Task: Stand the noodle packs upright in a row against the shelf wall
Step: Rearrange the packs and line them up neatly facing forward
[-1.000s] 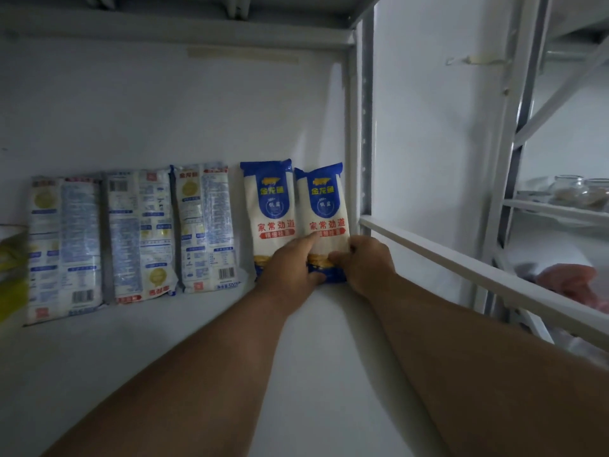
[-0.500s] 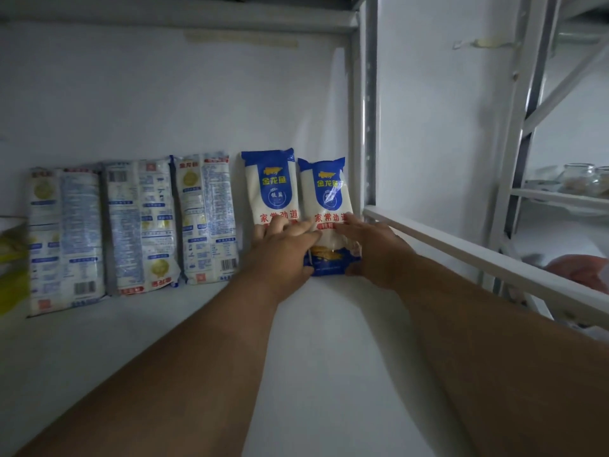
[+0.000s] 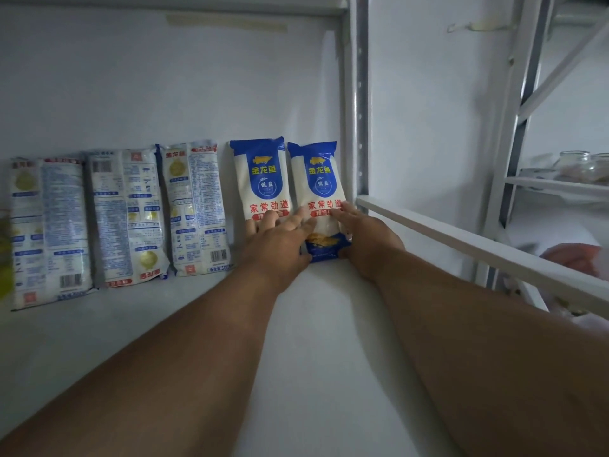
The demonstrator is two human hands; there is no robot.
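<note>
Several noodle packs stand upright in a row against the white back wall [image 3: 164,87] of the shelf. Three show their printed backs: one at the far left [image 3: 49,232], one beside it [image 3: 127,216], a third [image 3: 197,206]. Two show blue-and-white fronts: the fourth pack [image 3: 263,179] and the rightmost pack [image 3: 318,186]. My left hand [image 3: 280,239] lies flat, fingers spread over the lower parts of both front-facing packs. My right hand [image 3: 362,235] presses the rightmost pack's right side, fingers extended. Neither hand is closed around a pack.
A metal upright post [image 3: 361,103] stands just right of the last pack, with a white rail [image 3: 478,249] running toward me. Glass jars [image 3: 580,163] sit on a neighbouring shelf at the right. Something yellow-green [image 3: 4,252] shows at the left edge.
Both hands have slid upward on the two front-facing packs, and their fingers have flattened and spread. The rightmost pack now stands straighter, with its blue bottom edge showing.
</note>
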